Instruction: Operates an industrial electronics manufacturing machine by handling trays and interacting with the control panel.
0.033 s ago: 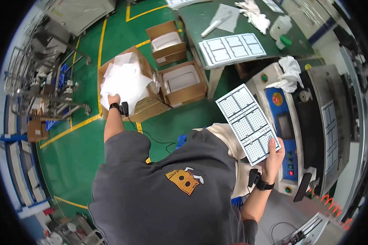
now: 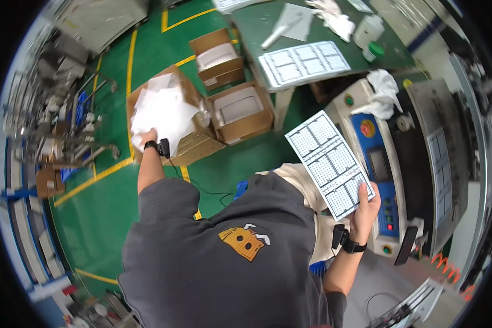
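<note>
My right hand (image 2: 364, 210) grips a white patterned panel (image 2: 329, 165) by its lower right corner, thumb on the face. The panel is flat and stiff, with black-outlined rectangles full of small dots. My left arm stretches forward, and my left hand (image 2: 147, 138) is at the near left edge of a large cardboard box (image 2: 199, 145). It touches the loose white sheets (image 2: 164, 115) heaped in that box. Its fingertips are lost against the white, so whether they pinch a sheet is unclear. Both wrists wear dark straps with small devices.
A machine with a blue control panel (image 2: 374, 156) stands at my right, a white cloth (image 2: 384, 90) on top. Similar panels (image 2: 306, 63) lie on the green table (image 2: 268, 27). Two smaller open boxes stand beside the large one. Metal racks (image 2: 54, 109) line the left; a cable trails from my left wrist.
The whole view has shifted slightly. My left hand stays at the white sheets with its wrist a little turned; my right hand still holds the panel in the same place.
</note>
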Tool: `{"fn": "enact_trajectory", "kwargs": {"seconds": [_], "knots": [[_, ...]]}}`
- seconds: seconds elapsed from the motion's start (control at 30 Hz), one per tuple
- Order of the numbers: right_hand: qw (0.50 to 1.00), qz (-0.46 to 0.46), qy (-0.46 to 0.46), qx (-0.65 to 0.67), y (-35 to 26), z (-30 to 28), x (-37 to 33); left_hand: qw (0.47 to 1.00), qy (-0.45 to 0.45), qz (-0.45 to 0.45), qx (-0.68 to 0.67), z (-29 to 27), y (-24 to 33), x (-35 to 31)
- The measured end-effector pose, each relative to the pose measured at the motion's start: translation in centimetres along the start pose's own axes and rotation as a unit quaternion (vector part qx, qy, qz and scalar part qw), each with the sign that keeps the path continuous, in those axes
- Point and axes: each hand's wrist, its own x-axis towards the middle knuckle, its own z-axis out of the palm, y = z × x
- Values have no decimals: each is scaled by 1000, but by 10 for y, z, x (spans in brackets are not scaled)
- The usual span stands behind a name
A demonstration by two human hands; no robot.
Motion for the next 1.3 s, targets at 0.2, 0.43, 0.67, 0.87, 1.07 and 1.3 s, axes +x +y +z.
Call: {"fn": "enact_trajectory", "kwargs": {"seconds": [0.2,0.43,0.67,0.87,1.07,1.3], "knots": [[997,-46,40,-47,-8,-24,-19,865,-138,430,-220,-79,177,-168],[996,-37,81,14,-40,-57,-43,299,-865,388,-108,-183,275,-442],[988,-61,132,56,-89,-94,-108,250,-902,337,-98,-211,328,-537],[954,-97,254,-127,-158,-119,-116,269,-815,505,-94,-237,392,-601],[869,-140,335,-335,-231,-208,-6,196,-558,784,-186,-215,522,-711],[837,-134,231,-477,-254,-257,57,85,-224,891,-385,-163,569,-773]]}}
